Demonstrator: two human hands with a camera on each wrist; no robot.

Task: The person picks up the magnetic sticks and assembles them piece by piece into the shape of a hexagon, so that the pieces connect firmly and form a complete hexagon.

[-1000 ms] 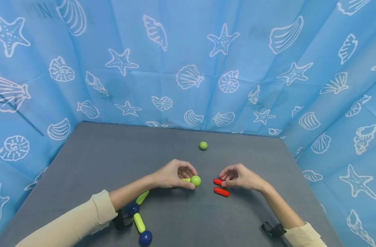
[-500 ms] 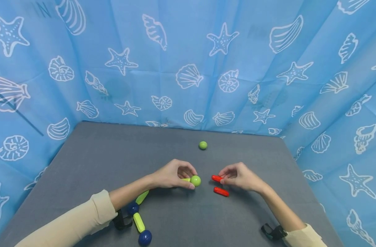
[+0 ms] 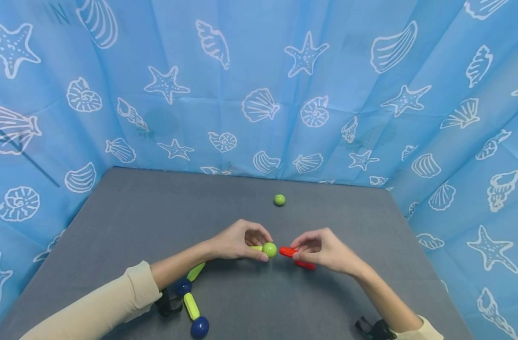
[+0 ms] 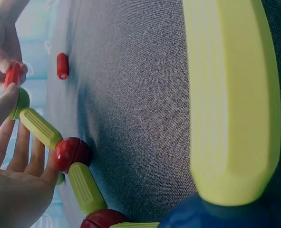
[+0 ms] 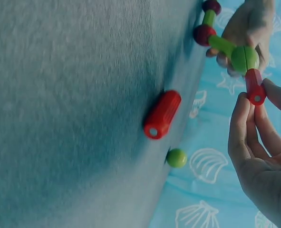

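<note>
My left hand point(image 3: 237, 241) grips the end of a chain of building rods and balls, its thumb and fingers around the green ball point(image 3: 269, 249). In the left wrist view a yellow-green rod point(image 4: 40, 127) leads from this ball to a dark red ball point(image 4: 71, 154) and further pieces. Thumb and fingertips of my right hand point(image 3: 329, 252) pinch a short red rod point(image 3: 287, 251). Its far end is right at the green ball, overlapping it in the right wrist view. A second red rod point(image 5: 162, 115) lies on the table below the right hand.
Behind the hands a loose green ball point(image 3: 279, 199) lies on the grey table point(image 3: 191, 198). The chain's near end, with a yellow-green rod point(image 3: 191, 307) and a blue ball point(image 3: 200, 327), bends toward the front beside the left forearm. A blue shell-patterned curtain point(image 3: 259, 71) encloses the table.
My right hand has picked up one red rod and carried it left, up to the green ball. The left hand has stayed in place, holding the chain's end.
</note>
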